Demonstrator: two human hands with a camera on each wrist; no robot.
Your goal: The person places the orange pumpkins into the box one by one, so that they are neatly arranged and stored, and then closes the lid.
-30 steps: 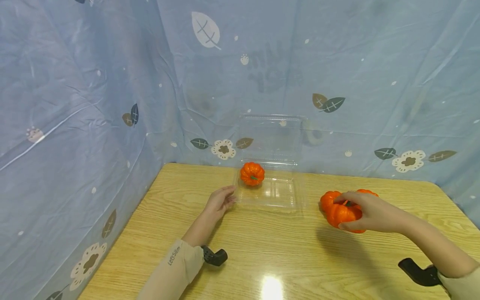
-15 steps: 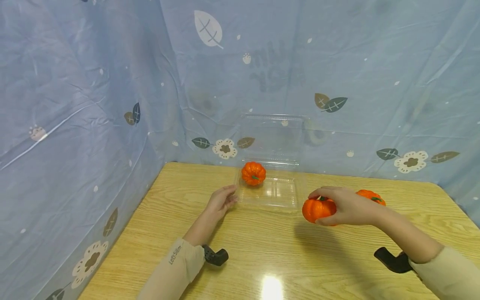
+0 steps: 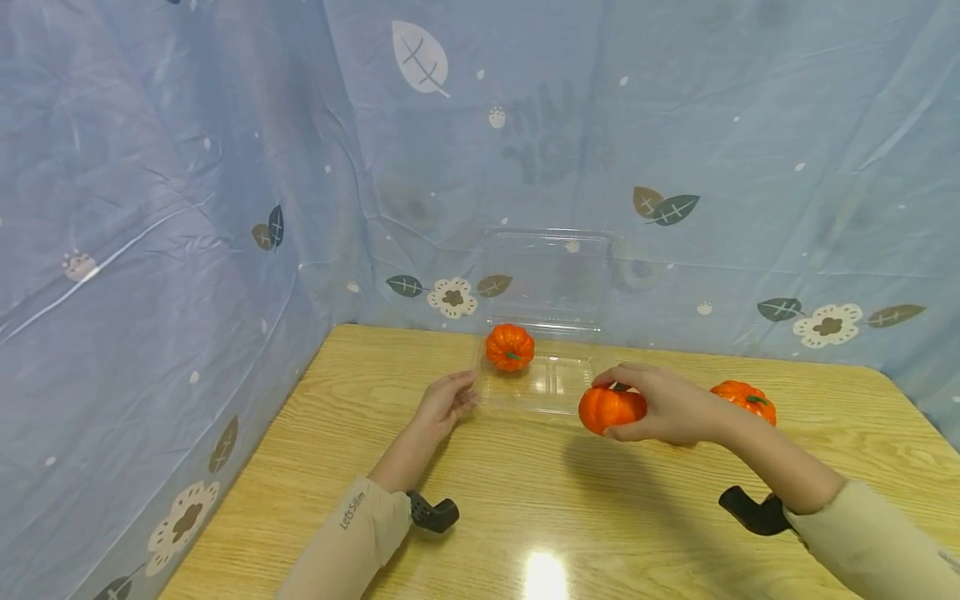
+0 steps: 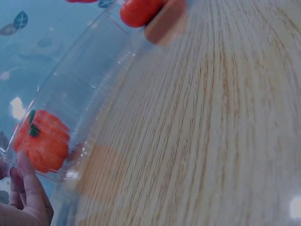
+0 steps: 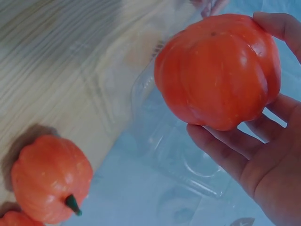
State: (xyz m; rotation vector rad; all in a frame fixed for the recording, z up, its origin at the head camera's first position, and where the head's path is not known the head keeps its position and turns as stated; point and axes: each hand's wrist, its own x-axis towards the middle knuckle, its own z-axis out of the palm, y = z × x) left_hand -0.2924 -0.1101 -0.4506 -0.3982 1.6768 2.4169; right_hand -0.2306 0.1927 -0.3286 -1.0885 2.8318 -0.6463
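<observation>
In the head view my right hand (image 3: 663,404) pinches an orange toy pumpkin (image 3: 609,410) between thumb and fingers, above the table near the right front corner of a clear plastic clamshell container (image 3: 558,382). The right wrist view shows this pumpkin (image 5: 218,73) large, with fingertips under it. My left hand (image 3: 447,398) rests its extended fingers against the container's left side. Through the clear wall in the left wrist view, a pumpkin with a green stem (image 4: 42,141) shows beside those fingers. That pumpkin (image 3: 510,347) sits in the container's back left corner.
Another pumpkin (image 3: 744,400) lies on the wooden table (image 3: 510,492) at the right, partly behind my right forearm. In the right wrist view a further orange piece (image 5: 19,219) shows beside it. The raised clear lid (image 3: 546,275) stands before a blue patterned curtain (image 3: 720,125).
My right hand has carried its pumpkin leftward from beside the other pumpkin at the right to the container's front right corner. My left hand has stayed at the container's side.
</observation>
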